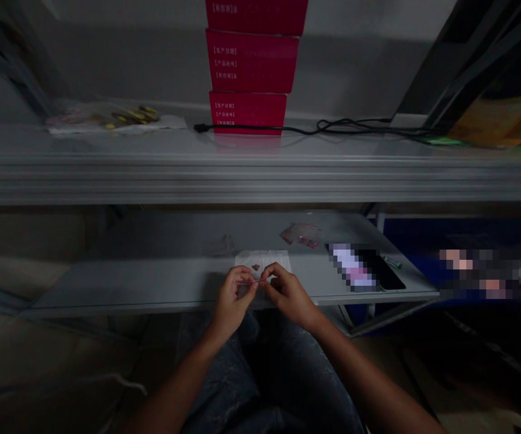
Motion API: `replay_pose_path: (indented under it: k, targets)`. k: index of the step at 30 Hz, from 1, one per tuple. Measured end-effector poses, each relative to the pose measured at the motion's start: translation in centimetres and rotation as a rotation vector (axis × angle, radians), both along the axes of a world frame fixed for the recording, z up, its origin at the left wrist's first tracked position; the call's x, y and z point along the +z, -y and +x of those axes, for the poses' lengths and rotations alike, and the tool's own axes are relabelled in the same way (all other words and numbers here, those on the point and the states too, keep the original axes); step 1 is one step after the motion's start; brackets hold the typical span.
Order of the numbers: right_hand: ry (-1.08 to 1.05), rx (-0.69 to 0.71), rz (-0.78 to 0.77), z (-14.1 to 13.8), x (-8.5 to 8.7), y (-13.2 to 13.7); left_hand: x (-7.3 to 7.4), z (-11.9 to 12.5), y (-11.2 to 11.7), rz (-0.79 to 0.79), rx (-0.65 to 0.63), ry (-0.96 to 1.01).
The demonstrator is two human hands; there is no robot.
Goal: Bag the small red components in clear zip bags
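Observation:
Fingertips pinched and nearly touching, my left hand (pixel 235 295) and my right hand (pixel 284 292) hold a thin, straight strand (pixel 252 282) between them. It is too fine to tell whether it is thread or wire. Both hands are at the front edge of the lower grey table, over a white sheet of paper (pixel 278 257). On the sheet, just beyond my fingers, lies a small cluster of brownish-red bits (pixel 255 267), maybe beads. Behind my right hand are clear little bags with red pieces (pixel 301 234). A faint clear bag (pixel 228 242) lies behind my left hand.
Right of my hands lie a blurred-out phone (pixel 355 268), a dark tablet-like slab (pixel 389 277) and a small green item (pixel 392 262). A raised grey shelf (pixel 152 175) carries stacked red boxes (pixel 251 63), a black cable (pixel 306 129) and bagged yellow-black pieces (pixel 134 116).

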State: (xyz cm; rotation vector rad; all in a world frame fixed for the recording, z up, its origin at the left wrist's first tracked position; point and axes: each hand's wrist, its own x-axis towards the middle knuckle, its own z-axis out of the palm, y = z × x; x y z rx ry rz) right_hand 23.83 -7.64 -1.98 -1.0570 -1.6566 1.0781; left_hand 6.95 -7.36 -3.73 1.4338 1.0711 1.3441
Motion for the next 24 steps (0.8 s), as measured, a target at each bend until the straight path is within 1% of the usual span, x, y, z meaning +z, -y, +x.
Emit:
replay_pose_path:
  k: [3,7,13,16,19,21,24]
  targets:
    - [-0.005,-0.005,0.01,0.0,0.0,0.1,0.1,0.0,0.0,0.02,0.005,0.014]
    - [-0.023,-0.015,0.033,-0.1,-0.1,0.3,0.0,-0.1,-0.2,0.009,0.016,0.082]
    - [-0.037,-0.093,0.084,0.5,0.0,0.1,-0.4,-1.0,-1.1,-0.02,-0.016,0.167]
    - [-0.031,-0.102,0.056,1.1,0.0,0.0,-0.4,-1.5,-1.5,-0.003,-0.047,0.097]
    - [-0.003,-0.1,0.054,1.6,0.0,0.1,-0.5,-2.0,-1.6,0.086,-0.048,-0.066]
    - [0.022,-0.07,0.073,1.8,0.0,0.2,-0.5,-2.3,-1.5,0.153,-0.05,-0.176]
    - [0.052,-0.023,0.099,1.9,0.0,0.3,-0.7,-2.5,-1.3,0.231,-0.088,-0.249]
